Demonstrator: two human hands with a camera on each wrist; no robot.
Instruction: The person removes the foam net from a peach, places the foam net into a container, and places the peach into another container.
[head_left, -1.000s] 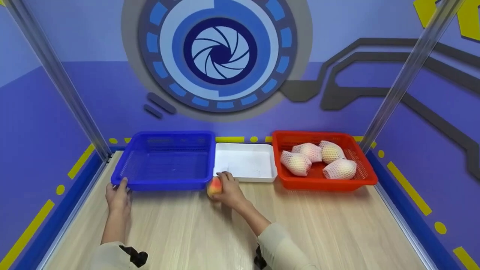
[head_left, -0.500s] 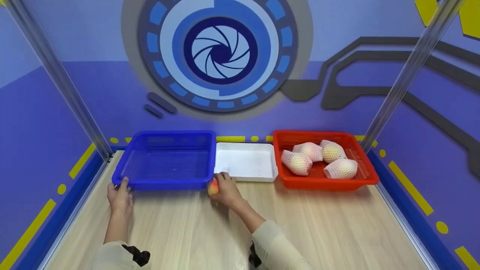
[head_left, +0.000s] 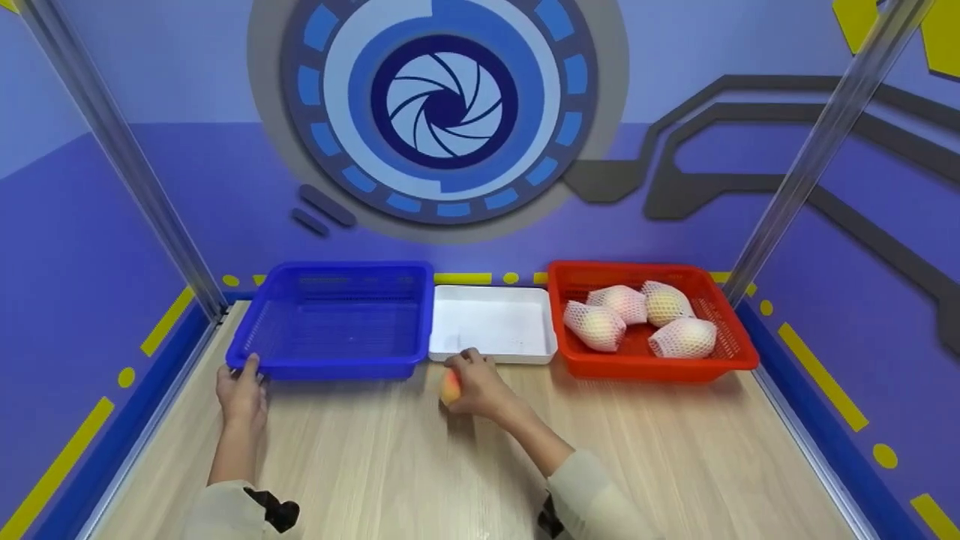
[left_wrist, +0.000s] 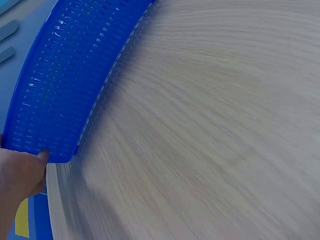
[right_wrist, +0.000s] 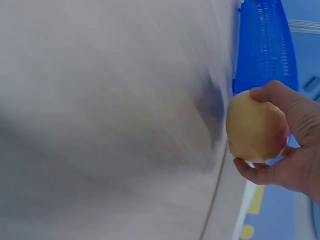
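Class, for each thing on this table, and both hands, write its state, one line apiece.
Right hand: holding the peach
Peach: bare, gripped
Left hand: gripping the blue basket's near left corner
Blue basket: upright, no fruit inside
White tray: upright, between the baskets
Red basket: upright, holding four netted fruits
Netted fruits: individually wrapped
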